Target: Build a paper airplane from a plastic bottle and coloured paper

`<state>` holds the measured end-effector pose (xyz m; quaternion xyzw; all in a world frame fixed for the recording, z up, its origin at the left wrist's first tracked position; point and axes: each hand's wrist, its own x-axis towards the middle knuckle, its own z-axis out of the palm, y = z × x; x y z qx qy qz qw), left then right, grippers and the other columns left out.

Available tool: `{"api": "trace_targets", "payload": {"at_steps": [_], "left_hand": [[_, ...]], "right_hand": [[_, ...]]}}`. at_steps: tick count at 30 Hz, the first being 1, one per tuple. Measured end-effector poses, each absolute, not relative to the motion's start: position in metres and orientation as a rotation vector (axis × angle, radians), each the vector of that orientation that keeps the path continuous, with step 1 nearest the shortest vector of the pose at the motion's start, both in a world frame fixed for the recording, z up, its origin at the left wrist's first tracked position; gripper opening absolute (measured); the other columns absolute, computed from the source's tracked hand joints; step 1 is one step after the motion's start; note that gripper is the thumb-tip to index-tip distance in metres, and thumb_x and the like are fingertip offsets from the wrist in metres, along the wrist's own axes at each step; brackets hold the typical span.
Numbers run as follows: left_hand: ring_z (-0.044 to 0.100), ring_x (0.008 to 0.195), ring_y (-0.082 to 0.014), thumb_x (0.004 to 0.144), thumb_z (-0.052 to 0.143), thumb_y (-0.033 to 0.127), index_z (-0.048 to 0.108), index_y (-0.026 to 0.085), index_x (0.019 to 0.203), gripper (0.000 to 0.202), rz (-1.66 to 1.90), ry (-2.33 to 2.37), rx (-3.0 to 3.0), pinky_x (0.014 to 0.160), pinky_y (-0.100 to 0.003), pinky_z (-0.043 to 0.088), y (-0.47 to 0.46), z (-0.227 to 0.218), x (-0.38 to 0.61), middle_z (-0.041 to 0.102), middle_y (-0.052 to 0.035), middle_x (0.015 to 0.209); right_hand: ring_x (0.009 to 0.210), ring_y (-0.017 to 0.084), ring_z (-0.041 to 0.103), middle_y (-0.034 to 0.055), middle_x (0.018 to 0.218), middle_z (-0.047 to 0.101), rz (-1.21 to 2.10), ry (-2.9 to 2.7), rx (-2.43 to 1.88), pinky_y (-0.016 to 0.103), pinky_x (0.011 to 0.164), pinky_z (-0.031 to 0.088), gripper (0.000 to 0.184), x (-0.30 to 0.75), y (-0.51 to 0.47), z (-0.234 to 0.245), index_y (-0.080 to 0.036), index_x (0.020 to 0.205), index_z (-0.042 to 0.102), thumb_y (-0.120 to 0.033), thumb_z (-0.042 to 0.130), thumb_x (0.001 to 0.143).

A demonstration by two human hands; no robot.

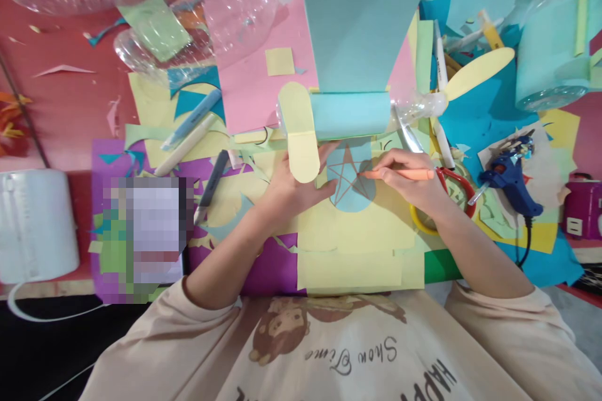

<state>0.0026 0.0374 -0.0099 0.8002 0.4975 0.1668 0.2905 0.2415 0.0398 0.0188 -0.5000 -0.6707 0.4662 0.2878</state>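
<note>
An orange marker [399, 173] is pinched in my right hand [408, 180], its tip touching a light-blue piece of paper [345, 199] with a rounded lower edge. Orange-red lines on that paper form a five-pointed star. My left hand [297, 193] lies to the left of it, thumb and fingers spread, reaching the paper's left edge. A pale yellow rounded strip [303, 153] covers part of that hand. The strip is at the base end of a plastic bottle [409, 106] lying on its side, wrapped in light-blue paper. Yellow paper [357, 238] lies underneath.
Red-and-yellow-handled scissors [421, 220] lie beside my right wrist, with a blue glue gun [512, 183] farther right. Clear bottles [244, 6] crowd the back left. Several markers, including a dark one [211, 185], and paper scraps surround my hands. A white case [35, 225] stands left.
</note>
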Motion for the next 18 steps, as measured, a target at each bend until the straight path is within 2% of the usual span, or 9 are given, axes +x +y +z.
{"api": "trace_targets", "payload": {"at_steps": [4, 8, 12, 15, 18], "left_hand": [[0.044, 0.065, -0.0122, 0.081, 0.058, 0.031, 0.048, 0.019, 0.136, 0.057, 0.447, 1.335, 2.13, 0.07, -0.027, 0.043, 0.0374, -0.0087, 0.0032, 0.052, 0.001, 0.078], [0.044, 0.065, -0.0119, 0.08, 0.058, 0.031, 0.049, 0.021, 0.136, 0.057, 0.438, 1.341, 2.116, 0.071, -0.027, 0.043, 0.0371, -0.0076, 0.0038, 0.053, 0.0011, 0.078], [0.044, 0.065, -0.0118, 0.081, 0.056, 0.032, 0.048, 0.02, 0.138, 0.059, 0.413, 1.346, 2.097, 0.072, -0.027, 0.043, 0.0369, -0.008, 0.0036, 0.052, 0.0013, 0.078], [0.045, 0.066, -0.0121, 0.081, 0.056, 0.032, 0.048, 0.019, 0.138, 0.059, 0.42, 1.349, 2.085, 0.073, -0.027, 0.044, 0.0366, -0.0093, 0.0029, 0.053, 0.001, 0.079], [0.047, 0.067, -0.0124, 0.081, 0.057, 0.033, 0.048, 0.019, 0.138, 0.059, 0.434, 1.341, 2.09, 0.074, -0.028, 0.044, 0.0366, -0.0103, 0.0026, 0.053, 0.0007, 0.079]], "right_hand": [[0.058, 0.012, 0.055, -0.0015, 0.062, 0.063, 1.247, -1.779, -1.37, 0.027, 0.053, 0.04, 0.016, 0.24, 0.04, 0.0209, -0.02, 0.063, 0.059, -0.023, 0.058, 0.078], [0.063, 0.014, 0.061, -0.0012, 0.064, 0.065, 1.247, -1.636, -1.421, 0.027, 0.057, 0.046, 0.017, 0.2398, 0.04, 0.0199, -0.021, 0.061, 0.06, -0.019, 0.057, 0.078], [0.071, 0.015, 0.064, -0.0002, 0.073, 0.069, 1.246, -1.579, -1.407, 0.028, 0.062, 0.05, 0.012, 0.2405, 0.0398, 0.016, -0.022, 0.071, 0.065, -0.024, 0.061, 0.082], [0.072, 0.014, 0.064, 0.0005, 0.078, 0.07, 1.274, -1.591, -1.359, 0.027, 0.061, 0.05, 0.012, 0.2404, 0.039, 0.0147, -0.021, 0.08, 0.068, -0.031, 0.064, 0.085], [0.072, 0.014, 0.064, 0.0009, 0.081, 0.071, 1.277, -1.616, -1.321, 0.027, 0.063, 0.051, 0.011, 0.2397, 0.0377, 0.0152, -0.021, 0.086, 0.069, -0.032, 0.066, 0.085]]}}
